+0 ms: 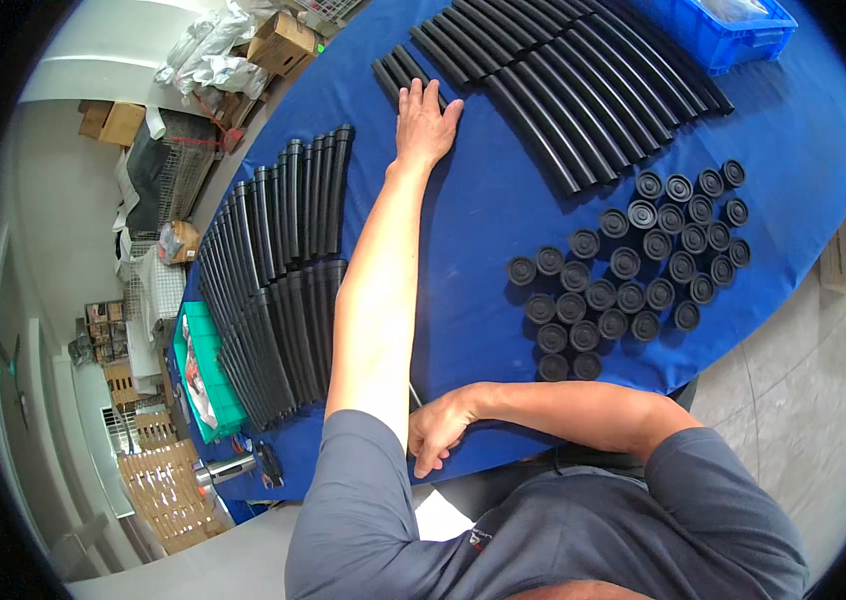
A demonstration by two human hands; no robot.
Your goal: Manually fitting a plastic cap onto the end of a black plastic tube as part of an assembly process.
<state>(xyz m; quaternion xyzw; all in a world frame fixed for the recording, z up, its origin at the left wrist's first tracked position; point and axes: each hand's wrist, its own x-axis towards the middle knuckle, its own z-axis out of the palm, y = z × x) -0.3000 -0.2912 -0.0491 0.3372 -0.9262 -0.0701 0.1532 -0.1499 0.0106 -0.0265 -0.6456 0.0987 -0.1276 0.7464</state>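
My left arm stretches far across the blue-covered table. My left hand (pixel 426 124) lies with its fingers extended at the near ends of a few black tubes (pixel 398 72), touching or just over them; it grips nothing visible. My right hand (pixel 439 430) is curled closed at the near table edge, beside my left sleeve. A thin, light strip shows just above that fist, too small and hidden to name. Long black tubes (pixel 583 100) lie side by side at the far right, and black capped tubes (pixel 293 200) fan out on the left.
Many round black caps (pixel 625 263) stand on the right of the blue cloth (pixel 473 300). A blue crate (pixel 733 35) sits at the far right, a green bin (pixel 218 380) at the left edge. Near that bin lies a metallic cylinder (pixel 228 469). Boxes (pixel 283 45) and wrapped goods stand beyond.
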